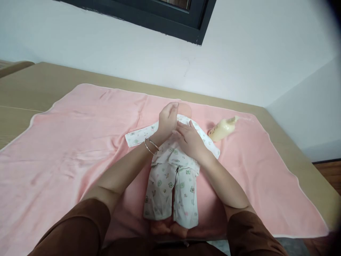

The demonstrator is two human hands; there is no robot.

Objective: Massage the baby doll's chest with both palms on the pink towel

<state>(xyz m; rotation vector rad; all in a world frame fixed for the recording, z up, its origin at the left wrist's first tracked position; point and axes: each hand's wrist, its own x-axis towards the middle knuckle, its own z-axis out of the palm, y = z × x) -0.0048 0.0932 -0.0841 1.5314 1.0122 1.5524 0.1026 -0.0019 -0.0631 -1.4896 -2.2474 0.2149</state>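
A baby doll [170, 177] in white printed pyjamas lies on its back on a pink towel [66, 149], feet toward me, arms spread. My left hand [167, 121], with two bangles at the wrist, rests at the doll's neck and chest with fingers together and curved over the collar. My right hand [188, 138] lies flat on the doll's chest, fingers stretched toward the left hand. The doll's head [185, 109] is mostly hidden behind my left hand.
A cream pump bottle [222, 129] lies on its side on the towel right of the doll. The towel covers a tan table [34, 81] against a white wall. A dark window frame [165, 17] is above. Wooden floor shows at far right.
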